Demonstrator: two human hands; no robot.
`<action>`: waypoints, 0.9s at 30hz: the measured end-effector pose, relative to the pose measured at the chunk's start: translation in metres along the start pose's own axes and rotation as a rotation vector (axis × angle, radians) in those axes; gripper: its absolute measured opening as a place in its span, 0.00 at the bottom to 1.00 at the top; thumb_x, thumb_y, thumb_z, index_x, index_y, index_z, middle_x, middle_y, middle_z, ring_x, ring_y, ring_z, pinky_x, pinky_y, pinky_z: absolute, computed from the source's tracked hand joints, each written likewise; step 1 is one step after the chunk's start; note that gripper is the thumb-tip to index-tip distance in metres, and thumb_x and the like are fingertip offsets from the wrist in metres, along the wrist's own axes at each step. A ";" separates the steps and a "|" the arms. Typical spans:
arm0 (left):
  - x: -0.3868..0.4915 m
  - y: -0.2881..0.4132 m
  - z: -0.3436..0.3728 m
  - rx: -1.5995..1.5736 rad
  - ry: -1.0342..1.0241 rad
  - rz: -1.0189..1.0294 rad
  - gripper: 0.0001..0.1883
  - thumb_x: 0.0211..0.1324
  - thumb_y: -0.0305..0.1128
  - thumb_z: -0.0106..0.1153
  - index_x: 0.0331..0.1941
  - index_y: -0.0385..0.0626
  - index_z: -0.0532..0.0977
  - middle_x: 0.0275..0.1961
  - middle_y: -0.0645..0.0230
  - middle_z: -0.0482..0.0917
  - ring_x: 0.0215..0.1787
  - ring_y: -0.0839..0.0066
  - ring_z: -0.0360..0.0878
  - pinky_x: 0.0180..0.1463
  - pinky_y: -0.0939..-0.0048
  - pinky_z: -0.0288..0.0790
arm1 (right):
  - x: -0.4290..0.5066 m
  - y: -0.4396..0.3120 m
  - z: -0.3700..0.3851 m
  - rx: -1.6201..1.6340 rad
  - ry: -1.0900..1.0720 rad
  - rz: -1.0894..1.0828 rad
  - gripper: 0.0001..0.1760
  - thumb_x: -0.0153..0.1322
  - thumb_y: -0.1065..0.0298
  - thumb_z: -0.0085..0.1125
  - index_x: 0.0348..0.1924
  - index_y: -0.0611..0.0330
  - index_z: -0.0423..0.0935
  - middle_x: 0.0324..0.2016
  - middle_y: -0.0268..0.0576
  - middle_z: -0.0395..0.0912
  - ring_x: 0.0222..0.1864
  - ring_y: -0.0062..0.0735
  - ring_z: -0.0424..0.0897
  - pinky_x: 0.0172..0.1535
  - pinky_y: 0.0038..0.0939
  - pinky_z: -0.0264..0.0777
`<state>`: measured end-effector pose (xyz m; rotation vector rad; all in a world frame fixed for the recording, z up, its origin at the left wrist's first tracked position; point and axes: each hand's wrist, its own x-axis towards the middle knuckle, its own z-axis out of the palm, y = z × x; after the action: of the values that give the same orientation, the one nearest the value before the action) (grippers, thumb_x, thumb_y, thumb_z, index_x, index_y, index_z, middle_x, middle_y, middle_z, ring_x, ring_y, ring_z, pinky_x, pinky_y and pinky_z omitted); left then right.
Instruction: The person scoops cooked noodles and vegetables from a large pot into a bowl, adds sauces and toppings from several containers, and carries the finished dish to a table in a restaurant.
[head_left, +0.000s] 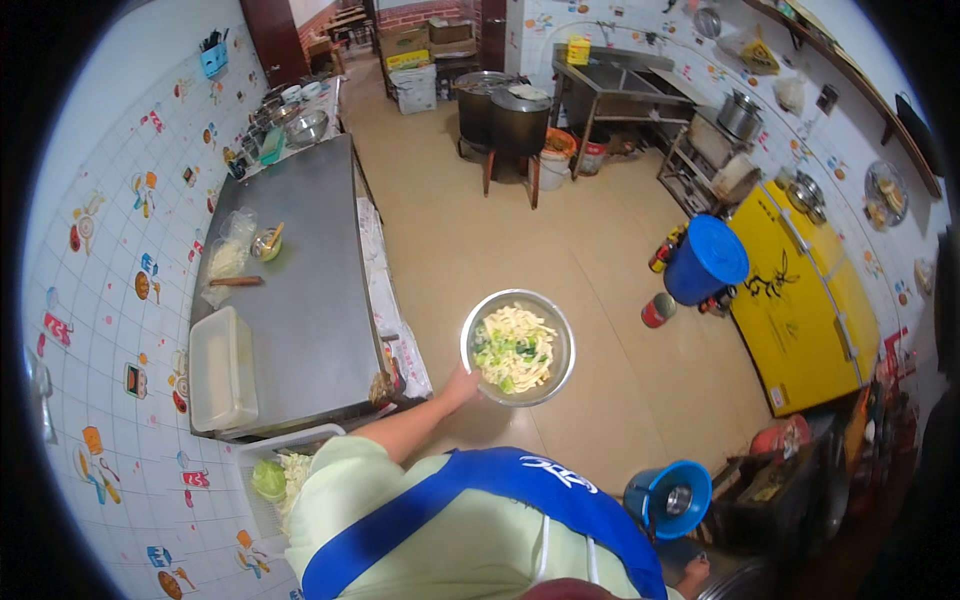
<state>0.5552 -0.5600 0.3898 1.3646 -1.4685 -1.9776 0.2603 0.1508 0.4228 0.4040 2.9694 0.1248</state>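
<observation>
My left hand grips the near left rim of a round metal bowl, held out over the tiled floor. In the bowl lie pale strips, perhaps noodles or tofu skin, with chopped greens among them. At the lower right my right hand is closed around something small, perhaps a handle, near the rim of a large metal vessel; what exactly it holds is unclear. Beyond that hand stands a blue plastic bucket with a metal cup or ladle in it.
A steel worktable at left bears a plastic tub, bags and a small bowl. Below it a white basket holds cabbage. A blue lidded barrel, an open can and a yellow chest freezer stand right; large pots stand ahead.
</observation>
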 end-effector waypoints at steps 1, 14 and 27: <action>0.010 -0.004 -0.010 -0.085 0.058 0.040 0.19 0.54 0.26 0.43 0.52 0.37 0.59 0.27 0.60 0.75 0.17 0.76 0.73 0.16 0.77 0.69 | 0.023 -0.027 0.006 0.013 0.009 -0.019 0.21 0.65 0.54 0.50 0.40 0.65 0.75 0.38 0.57 0.76 0.40 0.52 0.76 0.46 0.41 0.68; 0.062 0.017 -0.026 -0.403 0.609 -0.084 0.15 0.55 0.24 0.41 0.47 0.40 0.60 0.24 0.61 0.73 0.14 0.76 0.69 0.14 0.78 0.65 | 0.229 -0.488 0.008 0.093 -0.309 -0.536 0.20 0.65 0.64 0.50 0.44 0.72 0.71 0.41 0.61 0.75 0.45 0.49 0.75 0.48 0.39 0.69; 0.190 0.023 -0.087 -0.595 0.787 -0.019 0.18 0.54 0.24 0.40 0.51 0.42 0.59 0.30 0.60 0.75 0.16 0.76 0.72 0.15 0.76 0.69 | 0.092 -0.958 -0.004 0.171 -0.462 -1.624 0.19 0.67 0.62 0.54 0.47 0.62 0.70 0.28 0.48 0.78 0.31 0.33 0.78 0.38 0.28 0.71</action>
<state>0.5283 -0.7541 0.3142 1.5741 -0.4654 -1.4181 -0.0766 -0.7449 0.3174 -1.6353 1.9902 -0.3386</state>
